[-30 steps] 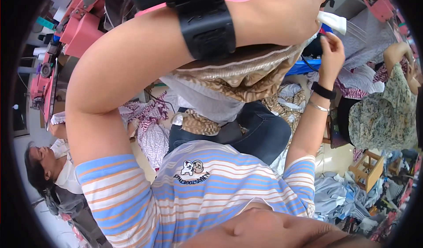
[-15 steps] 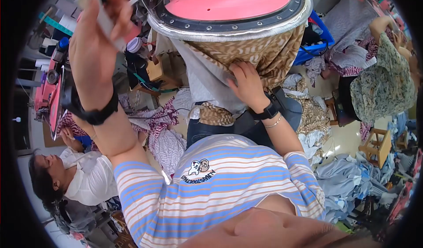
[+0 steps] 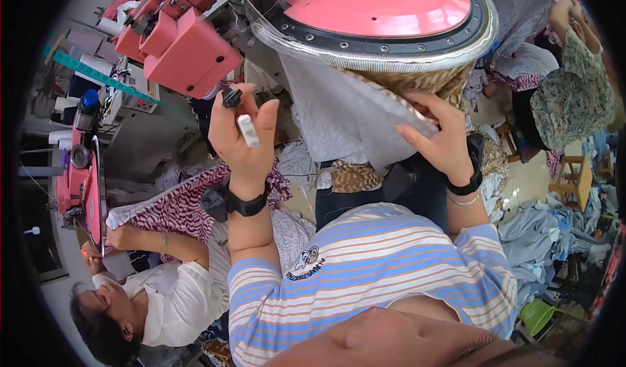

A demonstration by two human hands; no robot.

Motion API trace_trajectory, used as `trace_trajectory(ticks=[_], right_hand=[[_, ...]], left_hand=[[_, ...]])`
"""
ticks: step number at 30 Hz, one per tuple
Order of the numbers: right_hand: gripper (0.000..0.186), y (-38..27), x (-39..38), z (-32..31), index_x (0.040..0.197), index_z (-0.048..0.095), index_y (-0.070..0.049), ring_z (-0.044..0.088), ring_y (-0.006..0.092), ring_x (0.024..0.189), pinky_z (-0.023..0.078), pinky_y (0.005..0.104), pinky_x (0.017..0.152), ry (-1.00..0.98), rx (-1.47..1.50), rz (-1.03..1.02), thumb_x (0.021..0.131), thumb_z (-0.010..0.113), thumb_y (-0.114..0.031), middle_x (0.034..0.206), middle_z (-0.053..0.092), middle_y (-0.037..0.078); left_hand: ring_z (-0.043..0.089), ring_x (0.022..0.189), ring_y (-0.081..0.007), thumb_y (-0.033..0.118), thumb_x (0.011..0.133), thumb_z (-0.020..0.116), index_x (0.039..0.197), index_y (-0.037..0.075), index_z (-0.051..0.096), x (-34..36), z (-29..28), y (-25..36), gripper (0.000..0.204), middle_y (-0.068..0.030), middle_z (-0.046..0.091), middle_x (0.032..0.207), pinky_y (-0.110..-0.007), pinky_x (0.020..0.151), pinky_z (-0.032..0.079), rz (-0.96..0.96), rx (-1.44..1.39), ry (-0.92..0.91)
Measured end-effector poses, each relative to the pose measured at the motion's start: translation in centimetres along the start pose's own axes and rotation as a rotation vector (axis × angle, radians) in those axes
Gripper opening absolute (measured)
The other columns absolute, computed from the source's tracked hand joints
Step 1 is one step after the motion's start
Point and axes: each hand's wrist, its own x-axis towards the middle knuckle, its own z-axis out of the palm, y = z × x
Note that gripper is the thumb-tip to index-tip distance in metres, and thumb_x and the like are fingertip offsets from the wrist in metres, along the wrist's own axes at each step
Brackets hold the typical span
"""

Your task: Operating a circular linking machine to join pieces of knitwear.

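Observation:
Fingers curled, my left hand (image 3: 242,142) holds a small white-and-black hand tool (image 3: 248,131), raised left of the round pink machine. Its exact kind I cannot make out. My right hand (image 3: 447,135) is closed on the edge of a knit fabric (image 3: 358,109), brown patterned on one face and pale grey on the other. That fabric hangs from the toothed metal rim of the pink dial machine (image 3: 385,15). Between thumb and fingers, the edge is folded so that much of the grey face shows. A black band circles each wrist.
A pink machine head (image 3: 189,54) juts in at upper left. On the left, a co-worker in white (image 3: 176,295) handles purple patterned fabric (image 3: 182,204) beside another pink machine. Blue-grey garments (image 3: 535,249) and a wooden stool (image 3: 572,181) lie to the right.
My left hand has come down and inward with the tool. My right hand has gone from resting on the fabric to gripping its edge, turning more grey side outward. The pink machine head now shows.

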Motion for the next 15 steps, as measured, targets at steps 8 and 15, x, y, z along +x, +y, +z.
trace_trajectory(ticks=[8, 15], right_hand=[[0.022, 0.7, 0.9, 0.3, 0.079, 0.057, 0.000, 0.047, 0.0129, 0.056, 0.038, 0.0230, 0.054, 0.002, 0.537, -0.220, 0.061, 0.049, 0.010, 0.068, 0.054, 0.010], [0.031, 0.5, 2.7, 2.0, 0.092, 0.057, -0.003, 0.051, 0.0170, 0.052, 0.039, 0.0273, 0.048, 0.152, -0.100, -0.362, 0.063, 0.066, 0.002, 0.068, 0.057, 0.008]], left_hand=[[0.051, 0.063, -0.0188, -0.003, 0.061, 0.071, 0.083, 0.000, 0.060, 4.3, 4.6, -1.9, 0.024, -0.0103, 0.055, 0.085, -0.026, 0.052, 0.040, 0.644, 0.160, -0.157], [0.050, 0.062, -0.0186, 0.003, 0.057, 0.066, 0.089, 0.001, 0.062, 4.8, 5.6, -2.8, 0.033, -0.0084, 0.055, 0.083, -0.028, 0.051, 0.036, 0.739, 0.143, -0.252]])
